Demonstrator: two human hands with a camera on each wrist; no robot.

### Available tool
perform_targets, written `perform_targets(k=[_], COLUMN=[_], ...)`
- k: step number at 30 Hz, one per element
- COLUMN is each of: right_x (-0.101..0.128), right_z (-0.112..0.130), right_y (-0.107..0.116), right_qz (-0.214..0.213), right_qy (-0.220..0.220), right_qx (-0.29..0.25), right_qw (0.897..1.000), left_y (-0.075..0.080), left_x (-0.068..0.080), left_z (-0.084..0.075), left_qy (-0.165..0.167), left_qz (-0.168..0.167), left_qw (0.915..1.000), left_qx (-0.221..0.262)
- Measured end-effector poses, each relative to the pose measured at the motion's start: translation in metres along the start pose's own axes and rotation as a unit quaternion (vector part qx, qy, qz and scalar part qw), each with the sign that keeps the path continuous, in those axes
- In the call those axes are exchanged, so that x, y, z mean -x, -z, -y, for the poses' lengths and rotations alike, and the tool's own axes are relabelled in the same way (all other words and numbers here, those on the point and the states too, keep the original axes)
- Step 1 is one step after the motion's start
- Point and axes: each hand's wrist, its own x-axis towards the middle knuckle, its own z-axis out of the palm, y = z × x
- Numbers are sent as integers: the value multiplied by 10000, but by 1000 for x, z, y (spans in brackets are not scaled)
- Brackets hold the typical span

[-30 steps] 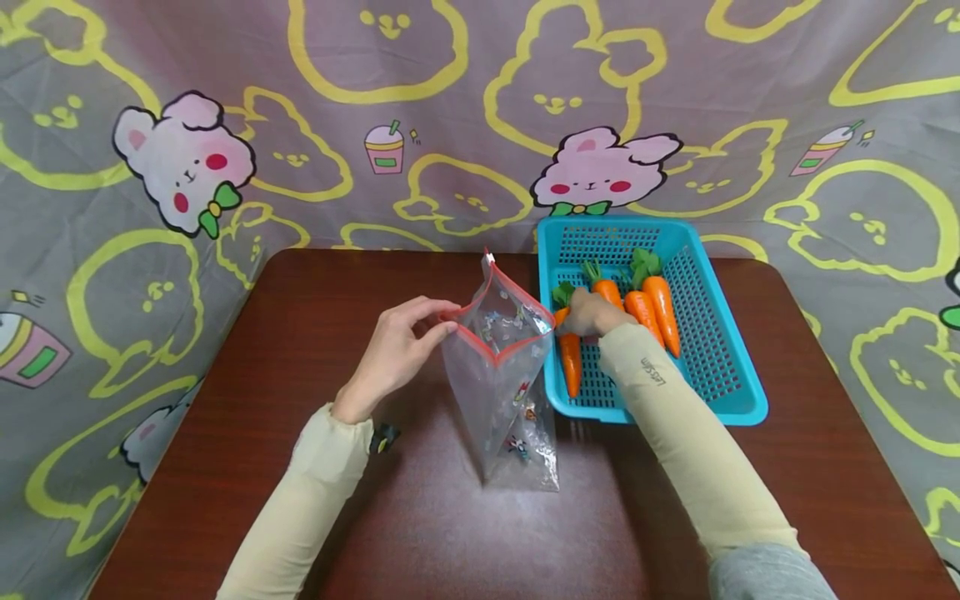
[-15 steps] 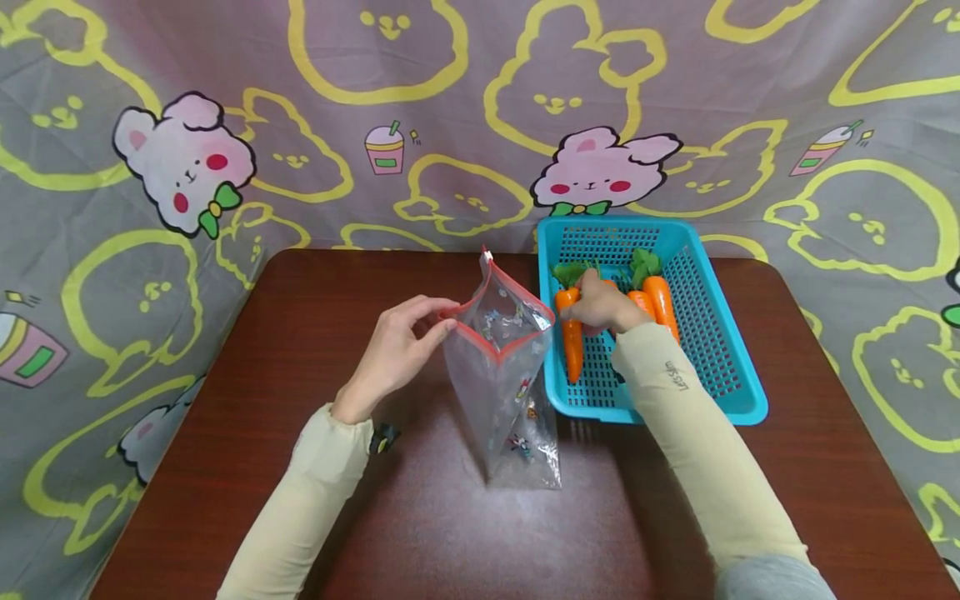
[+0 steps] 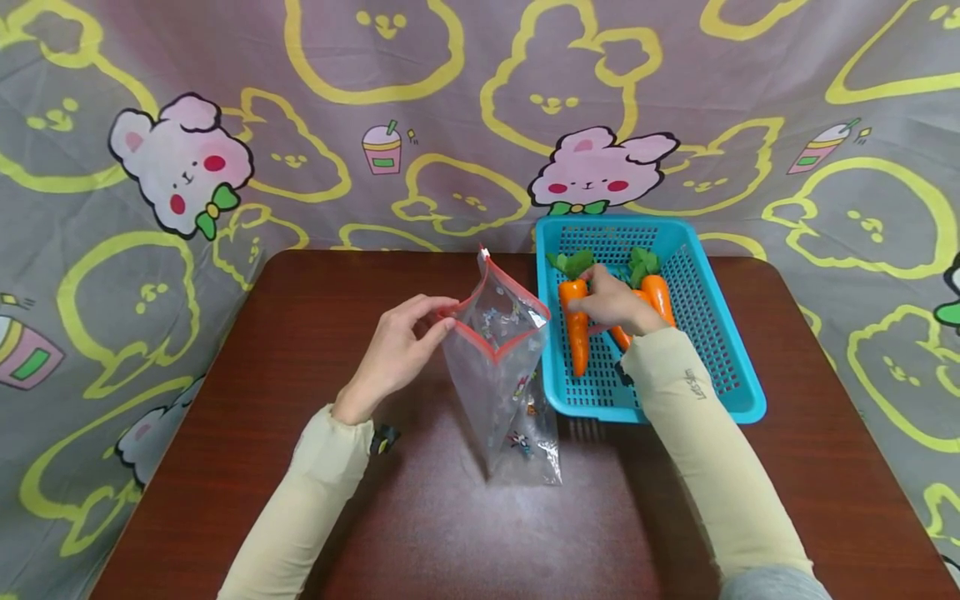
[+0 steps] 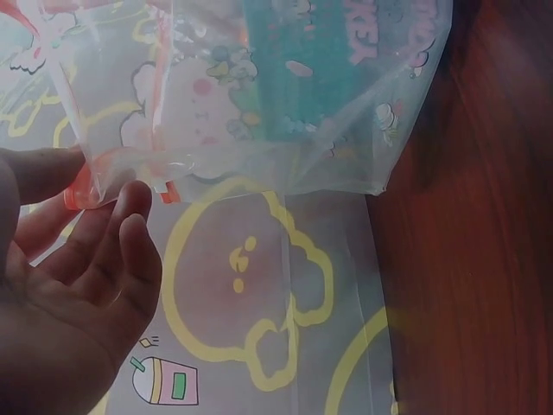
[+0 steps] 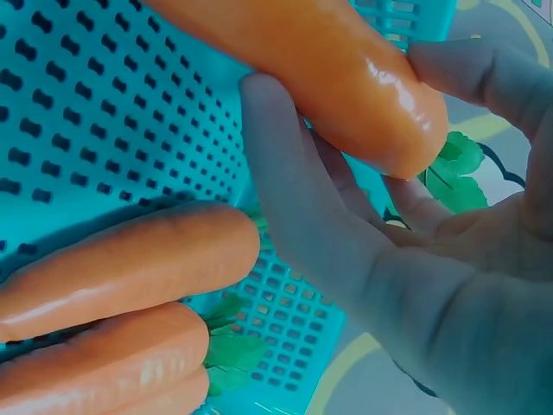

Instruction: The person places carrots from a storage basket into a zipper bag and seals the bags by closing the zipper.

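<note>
A clear zip bag (image 3: 501,367) with a red rim stands open on the brown table (image 3: 300,350). My left hand (image 3: 444,319) pinches the rim's left edge; the left wrist view shows the fingers (image 4: 104,233) on the bag (image 4: 259,95). To the right, a blue basket (image 3: 615,222) holds three toy carrots. My right hand (image 3: 592,302) grips the leftmost carrot (image 3: 576,333) near its green top, inside the basket. In the right wrist view this carrot (image 5: 320,60) lies between thumb and fingers (image 5: 294,190), above two other carrots (image 5: 121,268) on the basket floor (image 5: 104,104).
Two more carrots (image 3: 658,296) lie side by side under and right of my right hand. A grey cloth with rabbit prints (image 3: 600,171) hangs behind the table and covers both sides. Bare tabletop lies in front of the bag and at the left.
My right hand has closed round the leftmost carrot and drawn it toward the back of the basket, turning it straighter. The left hand and the bag have stayed put.
</note>
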Motion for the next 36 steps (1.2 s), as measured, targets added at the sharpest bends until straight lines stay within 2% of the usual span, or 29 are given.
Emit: perform_targets(k=[5, 11, 21, 28, 36], right_x=[3, 5, 9, 15, 19], right_z=[-1, 1, 5, 8, 10], right_y=[0, -3, -5, -5, -5], right_qz=[-63, -81, -451, -561, -1024], right_qy=[91, 181, 411, 480, 797], right_qx=[-42, -375, -687, -934, -1473], right_qw=[9999, 9991, 9958, 9929, 9805], left_y=[0, 0, -2, -3, -2], left_x=[0, 0, 0, -1, 1], left_z=[-1, 0, -3, -3, -3], left_qy=[30, 109, 197, 122, 198], left_qz=[29, 66, 0, -55, -15], left_qw=[10000, 9999, 9995, 9993, 9988], left_qx=[20, 103, 255, 363, 438])
